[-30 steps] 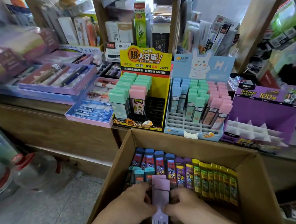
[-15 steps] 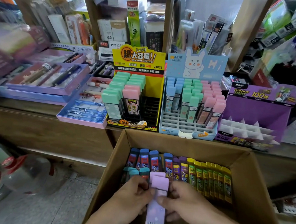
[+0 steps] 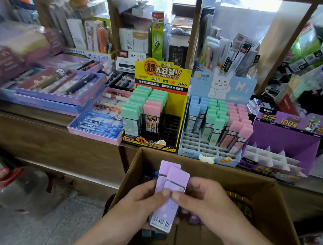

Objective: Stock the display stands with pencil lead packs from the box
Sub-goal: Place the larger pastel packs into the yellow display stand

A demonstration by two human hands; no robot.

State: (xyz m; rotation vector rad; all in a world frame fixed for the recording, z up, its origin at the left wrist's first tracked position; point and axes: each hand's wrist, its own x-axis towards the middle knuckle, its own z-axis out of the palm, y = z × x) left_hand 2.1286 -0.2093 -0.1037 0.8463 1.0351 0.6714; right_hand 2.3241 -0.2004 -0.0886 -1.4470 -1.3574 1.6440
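1. You hold two purple lead packs [image 3: 172,181] upright above the open cardboard box [image 3: 276,214], one pack just behind the other. Their caps point up and a barcode shows at the bottom of the front one.
2. Your left hand [image 3: 138,202] has its fingers curled round the left edge of the packs, with the thumb pressed on the front.
3. Your right hand [image 3: 208,201] pinches the right edge. Its thumb lies on the front, touching the left thumb.
4. More packs lie in the box under your hands, but they are dark and mostly hidden.
5. The box sits just in front of the wooden bench [image 3: 42,143], below the stands.
6. On the bench, the yellow stand [image 3: 161,75] holds green and pink packs on its left side, and black slots show on its right.
7. Just beside it, the blue rabbit stand [image 3: 223,84] carries blue, green and pink packs in its back rows.
8. Further right, the purple stand [image 3: 284,135] shows white dividers.
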